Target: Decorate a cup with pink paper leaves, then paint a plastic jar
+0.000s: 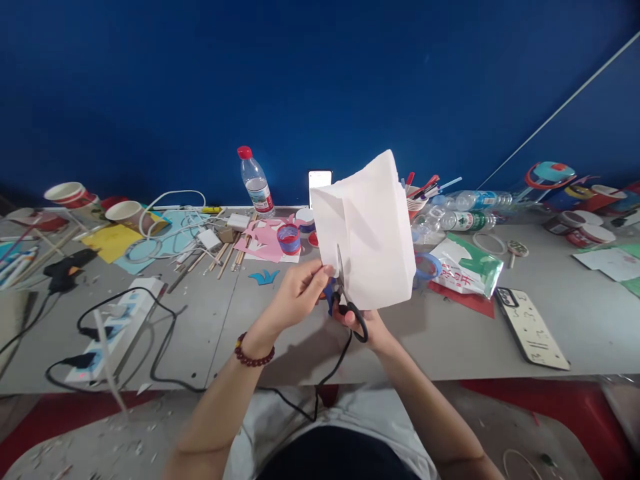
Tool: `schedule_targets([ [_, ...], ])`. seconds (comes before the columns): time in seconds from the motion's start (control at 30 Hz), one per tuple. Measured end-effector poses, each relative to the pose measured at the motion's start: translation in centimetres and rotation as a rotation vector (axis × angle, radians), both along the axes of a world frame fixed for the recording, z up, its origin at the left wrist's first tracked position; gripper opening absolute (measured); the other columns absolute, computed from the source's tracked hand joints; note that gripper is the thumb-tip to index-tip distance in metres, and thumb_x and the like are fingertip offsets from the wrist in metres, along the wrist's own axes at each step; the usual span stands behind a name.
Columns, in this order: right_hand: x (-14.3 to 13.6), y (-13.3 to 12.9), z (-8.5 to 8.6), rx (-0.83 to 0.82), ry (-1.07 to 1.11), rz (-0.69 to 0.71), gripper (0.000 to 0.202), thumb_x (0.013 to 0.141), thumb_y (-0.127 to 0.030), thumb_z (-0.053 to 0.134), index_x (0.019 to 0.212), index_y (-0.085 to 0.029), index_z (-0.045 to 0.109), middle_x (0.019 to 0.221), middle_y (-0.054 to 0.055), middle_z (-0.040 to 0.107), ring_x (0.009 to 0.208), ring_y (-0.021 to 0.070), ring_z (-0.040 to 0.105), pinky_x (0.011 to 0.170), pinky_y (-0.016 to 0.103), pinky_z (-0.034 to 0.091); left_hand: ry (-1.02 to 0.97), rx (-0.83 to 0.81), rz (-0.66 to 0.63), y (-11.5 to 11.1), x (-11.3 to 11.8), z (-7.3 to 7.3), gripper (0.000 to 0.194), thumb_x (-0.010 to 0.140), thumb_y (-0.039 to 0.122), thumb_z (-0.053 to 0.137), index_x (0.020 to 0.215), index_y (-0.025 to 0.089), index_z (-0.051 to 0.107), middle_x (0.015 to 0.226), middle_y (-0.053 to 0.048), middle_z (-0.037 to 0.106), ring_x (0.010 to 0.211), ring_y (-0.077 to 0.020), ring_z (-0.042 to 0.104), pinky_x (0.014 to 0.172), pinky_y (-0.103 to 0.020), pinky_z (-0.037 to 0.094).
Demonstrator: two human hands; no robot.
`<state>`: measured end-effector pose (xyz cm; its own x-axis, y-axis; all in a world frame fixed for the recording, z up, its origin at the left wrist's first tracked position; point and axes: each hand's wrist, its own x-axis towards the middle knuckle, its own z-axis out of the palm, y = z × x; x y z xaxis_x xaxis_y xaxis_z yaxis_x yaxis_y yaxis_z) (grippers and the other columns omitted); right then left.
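Observation:
A large sheet of white paper [373,233] is held up above the table in front of me, bent and creased. My left hand [303,290] pinches its lower left edge between thumb and fingers. Below the paper, my right hand [364,325] grips black-handled scissors [358,321]. Their blades point up and lie across a cut in the paper, close to my left fingertips. The paper hides part of the table behind it. Just left of my left hand, a blue paper cutout [264,277] lies flat.
A red-capped bottle [257,187] stands at the back by the blue wall. On the left are a power strip [117,327], a glue gun [67,270] and a tangled white cable [145,247]. Plastic bottles [470,220] and a phone [533,327] lie to the right. A black cord [335,367] hangs over the front edge.

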<state>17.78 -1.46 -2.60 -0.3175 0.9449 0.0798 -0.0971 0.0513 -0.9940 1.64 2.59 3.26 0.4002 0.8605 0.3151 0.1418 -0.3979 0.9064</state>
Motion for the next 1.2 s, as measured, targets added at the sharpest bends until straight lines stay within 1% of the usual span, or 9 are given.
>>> schedule_targets([
  [0.2, 0.6, 0.1, 0.3, 0.023, -0.077, -0.005, 0.068, 0.068, -0.088, 0.053, 0.070, -0.020, 0.050, 0.063, 0.000, 0.046, 0.059, 0.0136, 0.043, 0.055, 0.029, 0.040, 0.076, -0.010, -0.052, 0.3, -0.6, 0.8, 0.044, 0.099, 0.046, 0.041, 0.064, 0.020, 0.039, 0.054, 0.005, 0.039, 0.047, -0.0081, 0.038, 0.046, -0.023, 0.029],
  [0.4, 1.0, 0.3, 1.0, 0.022, -0.105, 0.020, 0.068, 0.066, -0.089, 0.055, 0.065, -0.020, 0.050, 0.061, 0.000, 0.047, 0.059, 0.0134, 0.043, 0.056, 0.029, 0.041, 0.093, 0.045, -0.034, 0.3, -0.7, 0.7, 0.044, 0.100, 0.044, 0.040, 0.063, 0.020, 0.039, 0.053, 0.004, 0.039, 0.048, -0.0087, 0.038, 0.047, -0.024, 0.029],
  [0.6, 0.9, 0.2, 1.7, -0.017, -0.078, 0.006, 0.064, 0.066, -0.083, 0.063, 0.073, -0.020, 0.053, 0.066, 0.000, 0.048, 0.060, 0.0130, 0.044, 0.057, 0.029, 0.043, 0.063, 0.095, -0.031, 0.5, -1.0, 0.4, 0.044, 0.100, 0.046, 0.039, 0.065, 0.020, 0.040, 0.052, 0.004, 0.040, 0.047, -0.0093, 0.040, 0.047, -0.024, 0.030],
  [0.7, 1.1, 0.3, 2.0, 0.010, -0.080, 0.018, 0.063, 0.068, -0.082, 0.062, 0.074, -0.020, 0.052, 0.066, 0.000, 0.048, 0.060, 0.0131, 0.044, 0.059, 0.030, 0.044, 0.060, 0.130, -0.040, 0.5, -1.2, 0.4, 0.044, 0.100, 0.046, 0.038, 0.066, 0.020, 0.040, 0.052, 0.004, 0.041, 0.047, -0.0089, 0.040, 0.047, -0.024, 0.030],
  [0.8, 1.7, 0.5, 2.1, 0.064, -0.132, 0.078, 0.061, 0.072, -0.081, 0.058, 0.075, -0.021, 0.053, 0.068, 0.001, 0.049, 0.063, 0.0151, 0.046, 0.063, 0.032, 0.045, 0.055, 0.113, -0.047, 0.4, -1.3, 0.4, 0.043, 0.100, 0.046, 0.039, 0.066, 0.020, 0.041, 0.053, 0.004, 0.042, 0.047, -0.0085, 0.041, 0.047, -0.024, 0.030],
  [0.87, 2.1, 0.6, 2.1, 0.097, -0.177, 0.109, 0.057, 0.077, -0.078, 0.055, 0.078, -0.021, 0.055, 0.071, 0.002, 0.052, 0.068, 0.0172, 0.049, 0.067, 0.034, 0.046, 0.058, 0.096, -0.050, 0.4, -1.4, 0.6, 0.045, 0.100, 0.047, 0.039, 0.065, 0.020, 0.040, 0.052, 0.004, 0.041, 0.046, -0.0085, 0.040, 0.046, -0.024, 0.030],
  [0.93, 2.3, 0.6, 1.9, 0.106, -0.189, 0.097, 0.053, 0.080, -0.074, 0.056, 0.083, -0.022, 0.057, 0.074, 0.003, 0.054, 0.073, 0.0187, 0.051, 0.071, 0.035, 0.047, 0.060, 0.088, -0.048, 0.4, -1.4, 0.7, 0.046, 0.100, 0.047, 0.038, 0.064, 0.020, 0.039, 0.051, 0.004, 0.040, 0.045, -0.0085, 0.039, 0.046, -0.024, 0.029],
  [1.07, 2.1, 0.4, 1.5, 0.094, -0.143, 0.066, 0.051, 0.080, -0.070, 0.060, 0.091, -0.021, 0.059, 0.080, 0.004, 0.057, 0.075, 0.0186, 0.054, 0.073, 0.035, 0.049, 0.070, 0.097, -0.050, 0.5, -1.3, 1.1, 0.045, 0.100, 0.047, 0.038, 0.064, 0.020, 0.040, 0.053, 0.004, 0.039, 0.047, -0.0090, 0.038, 0.047, -0.024, 0.029],
  [1.2, 1.9, 0.4, 1.5, 0.113, -0.130, 0.082, 0.049, 0.083, -0.068, 0.059, 0.090, -0.020, 0.059, 0.083, 0.005, 0.059, 0.076, 0.0183, 0.055, 0.077, 0.037, 0.050, 0.110, 0.122, -0.066, 0.6, -1.4, 1.2, 0.046, 0.100, 0.047, 0.038, 0.064, 0.020, 0.042, 0.052, 0.003, 0.041, 0.047, -0.0091, 0.037, 0.046, -0.024, 0.029],
])
